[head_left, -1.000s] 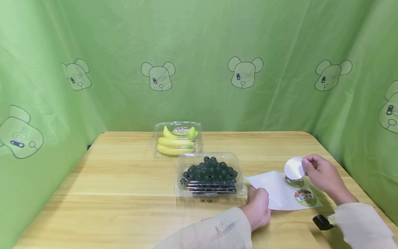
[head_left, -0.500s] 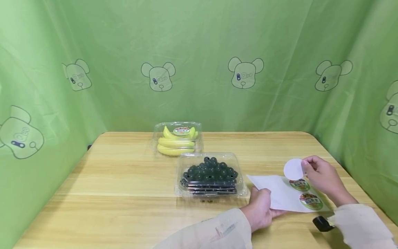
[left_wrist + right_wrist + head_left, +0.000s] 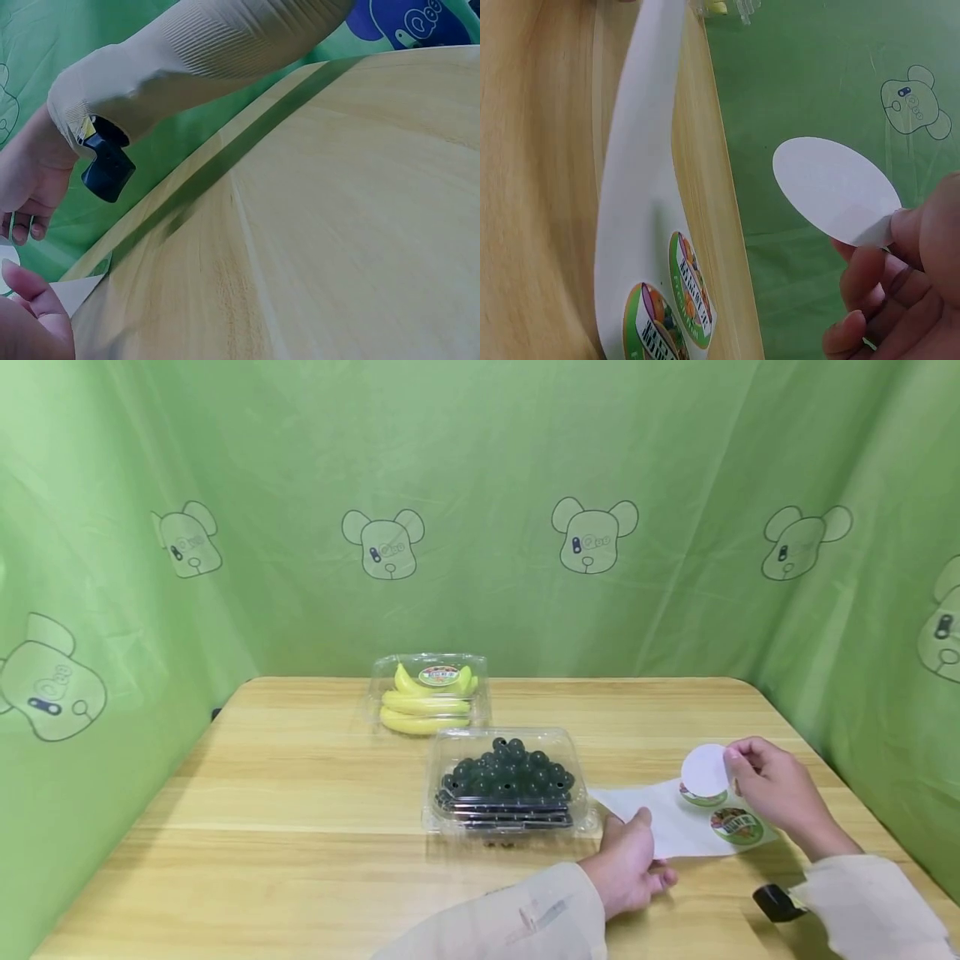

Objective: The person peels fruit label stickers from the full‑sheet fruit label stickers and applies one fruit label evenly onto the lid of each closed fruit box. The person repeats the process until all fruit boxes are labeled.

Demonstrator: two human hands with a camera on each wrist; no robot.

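My right hand point(image 3: 776, 789) pinches a round sticker point(image 3: 703, 770) at its right edge, between thumb and fingers. Its plain white back shows in the head view and in the right wrist view. Below it, my left hand point(image 3: 630, 867) holds a white sticker sheet point(image 3: 663, 818) by its near left part, thumb on top and fingers partly hidden underneath. Two round fruit labels, one of them a green-edged label point(image 3: 737, 827), remain on the sheet's right end. The held sticker overlaps the other label in the head view, while the right wrist view shows it apart from the sheet.
Left of the sheet stands a clear clamshell box point(image 3: 504, 785) of dark grapes. Behind it is another clear box point(image 3: 427, 695) with bananas and a round label on its lid. A green curtain point(image 3: 480, 610) surrounds the wooden table point(image 3: 285, 827) at the back and sides.
The sheet's right end dipped slightly rightward, then came back up and left. My left fingers have shifted under it. My right hand, with the sticker, has moved a little left.
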